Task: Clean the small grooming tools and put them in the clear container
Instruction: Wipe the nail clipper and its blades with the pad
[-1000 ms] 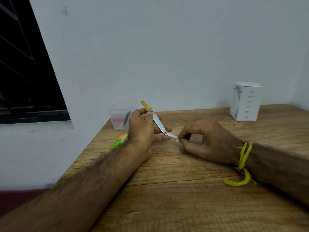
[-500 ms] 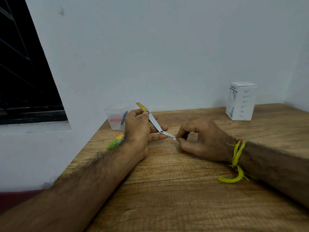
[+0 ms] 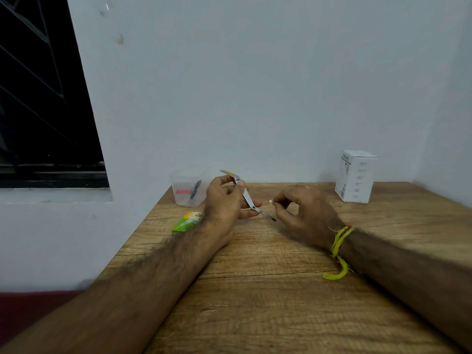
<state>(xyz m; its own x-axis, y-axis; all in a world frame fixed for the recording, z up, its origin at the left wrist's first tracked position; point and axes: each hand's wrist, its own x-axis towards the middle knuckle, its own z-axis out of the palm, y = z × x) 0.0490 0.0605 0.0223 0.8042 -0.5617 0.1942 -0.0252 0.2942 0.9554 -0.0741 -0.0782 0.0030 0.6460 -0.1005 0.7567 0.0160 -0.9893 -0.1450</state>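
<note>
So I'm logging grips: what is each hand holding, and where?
Left hand grips the nail clipper by its body. Right hand pinches a small white bit, too small to identify.

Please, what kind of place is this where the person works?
Probably a plain room in a home, at a wooden table pushed into a corner of bare white walls. A dark window is at the left, and a small white box stands on the table.
</note>
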